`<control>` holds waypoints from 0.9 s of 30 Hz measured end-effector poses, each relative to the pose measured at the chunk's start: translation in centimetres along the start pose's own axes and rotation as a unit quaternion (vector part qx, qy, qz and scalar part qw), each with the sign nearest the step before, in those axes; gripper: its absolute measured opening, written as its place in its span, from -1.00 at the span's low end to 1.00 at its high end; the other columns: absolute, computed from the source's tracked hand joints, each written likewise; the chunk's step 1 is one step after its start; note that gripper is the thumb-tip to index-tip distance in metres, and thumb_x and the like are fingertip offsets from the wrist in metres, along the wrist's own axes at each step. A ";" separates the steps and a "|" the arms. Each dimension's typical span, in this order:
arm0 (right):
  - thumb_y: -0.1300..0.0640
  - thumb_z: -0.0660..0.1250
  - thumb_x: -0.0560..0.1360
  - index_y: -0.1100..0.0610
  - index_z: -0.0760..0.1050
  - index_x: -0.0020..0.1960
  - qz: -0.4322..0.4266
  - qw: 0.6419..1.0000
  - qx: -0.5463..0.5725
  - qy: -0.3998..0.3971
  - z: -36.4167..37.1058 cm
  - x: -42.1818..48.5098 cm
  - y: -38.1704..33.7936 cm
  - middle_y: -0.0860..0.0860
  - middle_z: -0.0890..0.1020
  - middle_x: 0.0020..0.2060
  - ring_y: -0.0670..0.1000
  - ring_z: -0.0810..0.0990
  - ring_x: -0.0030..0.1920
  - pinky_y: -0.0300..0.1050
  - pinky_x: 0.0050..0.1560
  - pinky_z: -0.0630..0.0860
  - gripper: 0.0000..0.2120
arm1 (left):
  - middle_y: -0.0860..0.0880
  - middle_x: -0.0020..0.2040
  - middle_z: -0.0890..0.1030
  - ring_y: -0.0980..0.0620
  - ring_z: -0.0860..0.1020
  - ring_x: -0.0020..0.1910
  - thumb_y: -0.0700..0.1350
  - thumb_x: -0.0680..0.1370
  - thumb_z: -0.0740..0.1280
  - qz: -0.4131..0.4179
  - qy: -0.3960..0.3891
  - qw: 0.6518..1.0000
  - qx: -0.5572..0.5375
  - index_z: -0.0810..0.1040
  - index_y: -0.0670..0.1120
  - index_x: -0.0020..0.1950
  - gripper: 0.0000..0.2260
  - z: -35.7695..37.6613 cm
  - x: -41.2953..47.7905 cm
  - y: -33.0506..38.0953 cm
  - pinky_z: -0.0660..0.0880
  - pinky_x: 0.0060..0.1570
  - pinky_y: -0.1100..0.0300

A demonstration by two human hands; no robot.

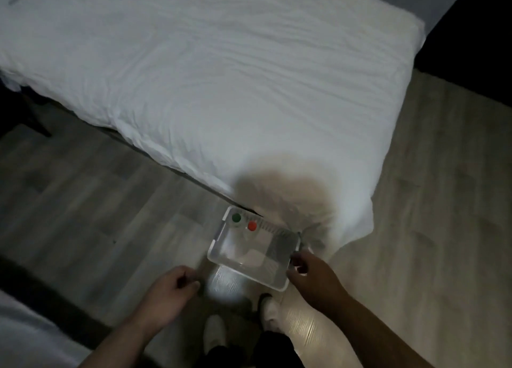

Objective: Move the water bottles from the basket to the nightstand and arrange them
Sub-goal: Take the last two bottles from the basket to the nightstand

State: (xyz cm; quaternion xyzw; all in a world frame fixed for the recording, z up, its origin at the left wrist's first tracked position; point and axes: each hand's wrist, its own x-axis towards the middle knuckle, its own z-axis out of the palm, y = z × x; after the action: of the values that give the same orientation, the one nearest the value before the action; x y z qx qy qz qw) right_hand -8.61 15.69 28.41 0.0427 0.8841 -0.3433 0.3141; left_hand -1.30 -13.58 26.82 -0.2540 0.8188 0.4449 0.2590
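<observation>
Head view: the right hand (306, 270) grips the basket (218, 233) by its right rim, on the floor beside the bed (249, 90) corner.
A green-capped water bottle (236, 218) and a red-capped water bottle (252, 226) stand at the basket's far end, apart from both hands. The left hand (171, 287) hovers near the basket, fingers curled on nothing.

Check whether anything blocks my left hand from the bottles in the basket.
Nothing visible does. The green-capped bottle and red-capped bottle stand at the far end of the open-topped basket. The left hand is beside its near left corner, with only the basket's wall between. The right hand grips the right rim, off that path.
</observation>
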 end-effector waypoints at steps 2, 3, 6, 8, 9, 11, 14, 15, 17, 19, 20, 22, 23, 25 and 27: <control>0.06 0.38 0.45 0.05 0.49 0.23 -0.012 1.000 -0.019 -0.018 2.3 4.7 1.5 -0.09 0.57 0.02 -0.11 0.55 -0.01 -0.47 -0.12 0.37 -0.65 | -0.04 -0.20 0.66 -0.01 0.59 -0.17 -0.29 0.47 0.40 0.005 0.009 1.000 0.010 0.54 0.04 -0.23 -0.78 1.8 4.2 -0.1 0.37 -0.25 0.47; 0.06 0.38 0.46 0.06 0.48 0.26 -0.017 0.999 -0.027 -0.025 3.5 7.1 2.4 -0.06 0.59 0.06 -0.10 0.54 0.01 -0.47 -0.11 0.36 -0.62 | -0.01 -0.23 0.65 0.05 0.59 -0.18 -0.27 0.48 0.39 0.012 0.008 1.000 0.014 0.52 0.07 -0.23 -0.76 2.6 6.3 -0.3 0.39 -0.21 0.46; 0.05 0.38 0.47 0.09 0.43 0.33 -0.015 0.999 -0.035 -0.039 6.7 13.0 4.4 0.01 0.57 0.21 -0.04 0.54 0.17 -0.27 0.13 0.42 -0.55 | 0.12 -0.18 0.60 0.09 0.58 -0.10 -0.14 0.50 0.40 0.042 0.002 0.998 0.042 0.46 0.19 -0.21 -0.76 4.6 12.5 -1.2 0.48 0.00 0.20; 0.05 0.37 0.48 0.11 0.39 0.37 -0.026 0.998 -0.038 -0.050 8.8 16.0 5.4 0.04 0.52 0.28 0.00 0.50 0.25 -0.14 0.26 0.41 -0.52 | 0.10 -0.06 0.57 0.06 0.57 -0.02 -0.05 0.51 0.40 0.053 0.003 0.997 0.057 0.46 0.21 -0.11 -0.83 5.4 15.9 -1.7 0.49 0.07 0.12; 0.05 0.36 0.49 0.11 0.36 0.39 -0.033 0.997 -0.045 -0.056 9.7 17.4 5.9 0.03 0.49 0.31 0.01 0.48 0.28 -0.11 0.30 0.40 -0.50 | 0.10 -0.03 0.55 0.06 0.56 0.01 -0.02 0.51 0.39 0.061 0.005 0.996 0.067 0.49 0.18 -0.04 -0.87 5.9 17.5 -1.9 0.49 0.08 0.11; 0.04 0.35 0.50 0.09 0.32 0.41 -0.052 0.995 -0.056 -0.059 11.5 20.1 6.8 0.01 0.46 0.32 0.02 0.45 0.30 -0.11 0.31 0.37 -0.48 | 0.10 -0.01 0.53 0.07 0.54 0.00 0.00 0.52 0.38 0.073 0.013 0.994 0.086 0.52 0.08 0.12 -0.81 7.1 20.7 -2.1 0.48 0.05 0.14; 0.05 0.37 0.46 0.07 0.33 0.37 -0.076 0.995 -0.039 -0.046 14.0 23.6 8.1 0.01 0.48 0.27 0.01 0.45 0.28 -0.07 0.31 0.40 -0.49 | 0.05 0.18 0.54 0.07 0.52 0.10 0.05 0.51 0.39 0.109 0.018 0.983 0.143 0.46 0.01 0.32 -0.60 9.0 25.1 -2.6 0.42 0.08 0.21; 0.05 0.38 0.45 0.07 0.33 0.36 -0.075 0.996 -0.032 -0.043 14.7 24.5 8.5 0.01 0.48 0.27 0.00 0.45 0.29 -0.06 0.31 0.40 -0.48 | 0.05 0.28 0.51 0.05 0.51 0.19 0.07 0.50 0.41 0.122 0.020 0.979 0.163 0.41 0.02 0.40 -0.51 9.6 26.5 -2.9 0.38 0.13 0.24; 0.07 0.39 0.43 0.05 0.36 0.33 -0.077 0.996 -0.014 -0.038 15.9 26.0 9.4 -0.02 0.50 0.23 -0.03 0.47 0.26 -0.08 0.30 0.41 -0.51 | 0.03 0.38 0.46 0.02 0.47 0.30 0.08 0.46 0.44 0.139 0.012 0.975 0.175 0.36 0.03 0.44 -0.42 10.6 29.0 -3.4 0.37 0.23 0.21; 0.05 0.40 0.42 0.01 0.40 0.27 -0.074 0.997 0.011 -0.030 16.9 27.1 10.5 -0.06 0.55 0.17 -0.06 0.51 0.20 -0.03 0.27 0.47 -0.56 | 0.00 0.37 0.49 -0.01 0.49 0.28 0.04 0.43 0.48 0.138 0.005 0.976 0.167 0.40 0.02 0.42 -0.41 11.4 30.9 -3.8 0.44 0.25 0.11; 0.04 0.41 0.42 0.01 0.42 0.25 -0.074 0.997 0.019 -0.023 17.3 27.7 10.8 -0.06 0.56 0.15 -0.06 0.53 0.18 -0.01 0.25 0.49 -0.58 | -0.01 0.34 0.51 -0.02 0.52 0.25 0.04 0.43 0.48 0.136 0.000 0.975 0.176 0.42 0.02 0.41 -0.43 11.7 31.6 -3.9 0.47 0.22 0.07; 0.08 0.44 0.41 0.08 0.44 0.24 -0.075 0.997 0.024 -0.009 18.0 28.8 11.5 -0.01 0.57 0.14 -0.06 0.53 0.16 -0.13 0.22 0.46 -0.57 | -0.03 0.30 0.55 -0.03 0.53 0.21 0.03 0.44 0.48 0.142 0.001 0.969 0.204 0.44 0.02 0.39 -0.45 12.6 32.5 -4.5 0.48 0.19 0.05; 0.10 0.46 0.40 0.12 0.45 0.23 -0.076 0.997 0.026 0.001 18.3 29.2 11.5 0.02 0.57 0.14 -0.05 0.53 0.15 -0.21 0.19 0.43 -0.57 | -0.04 0.29 0.54 -0.04 0.53 0.21 0.02 0.44 0.47 0.149 0.008 0.966 0.210 0.44 0.01 0.39 -0.46 13.0 32.8 -4.8 0.47 0.19 0.06; 0.13 0.48 0.40 0.18 0.47 0.21 -0.080 0.996 0.030 0.018 18.6 29.7 11.6 0.02 0.56 0.11 -0.04 0.53 0.12 -0.30 0.10 0.36 -0.58 | -0.05 0.30 0.52 -0.06 0.50 0.24 -0.01 0.44 0.48 0.157 0.023 0.966 0.205 0.43 -0.02 0.39 -0.46 13.9 33.2 -5.3 0.44 0.20 0.10; 0.16 0.47 0.41 0.19 0.49 0.13 -0.093 0.995 0.037 0.032 18.6 29.9 11.5 -0.04 0.54 0.01 -0.08 0.50 0.03 -0.35 0.03 0.32 -0.66 | -0.07 0.29 0.51 -0.07 0.49 0.24 -0.04 0.46 0.47 0.155 0.028 0.966 0.203 0.44 -0.04 0.38 -0.49 14.5 33.4 -5.2 0.41 0.16 0.14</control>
State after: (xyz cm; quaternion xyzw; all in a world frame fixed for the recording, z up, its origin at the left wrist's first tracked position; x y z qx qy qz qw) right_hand -19.36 8.49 -6.24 -0.0170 0.8806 -0.4016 0.2511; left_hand -19.68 -9.77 -4.85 -0.0782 0.9283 0.2969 0.2097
